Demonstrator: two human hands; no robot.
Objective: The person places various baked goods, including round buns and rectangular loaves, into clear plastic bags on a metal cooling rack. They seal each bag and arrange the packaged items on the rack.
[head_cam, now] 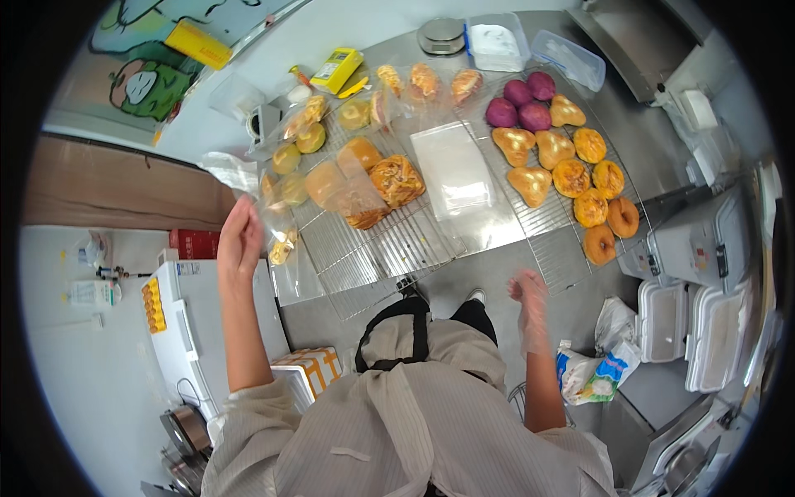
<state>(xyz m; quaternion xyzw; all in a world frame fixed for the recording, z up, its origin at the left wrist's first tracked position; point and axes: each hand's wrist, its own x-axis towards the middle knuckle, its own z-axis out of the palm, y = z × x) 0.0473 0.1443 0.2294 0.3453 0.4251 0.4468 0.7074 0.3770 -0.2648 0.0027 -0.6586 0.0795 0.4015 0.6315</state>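
Observation:
My bare left hand (241, 233) is raised at the table's left edge with fingers loosely curved. Its fingertips are near a clear plastic bag (231, 171); contact is unclear. In a clear plastic glove, my right hand (529, 287) hangs in front of the right wire rack (556, 273), fingers half bent, nothing visible in them. Bagged buns and a braided bread (397, 180) lie on the left wire rack (348, 261). A stack of clear bags (456, 168) lies between the racks. The right rack bears purple buns (535, 117), triangular buns (529, 186), round yellow pastries (571, 178) and doughnuts (623, 217).
A digital scale (441, 36), a tub of white powder (494, 42) and its lid (568, 60) stand along the back, with a yellow box (337, 69) to their left. A white chest freezer (205, 323) is at left. Lidded bins (702, 239) and sacks (596, 373) are at right.

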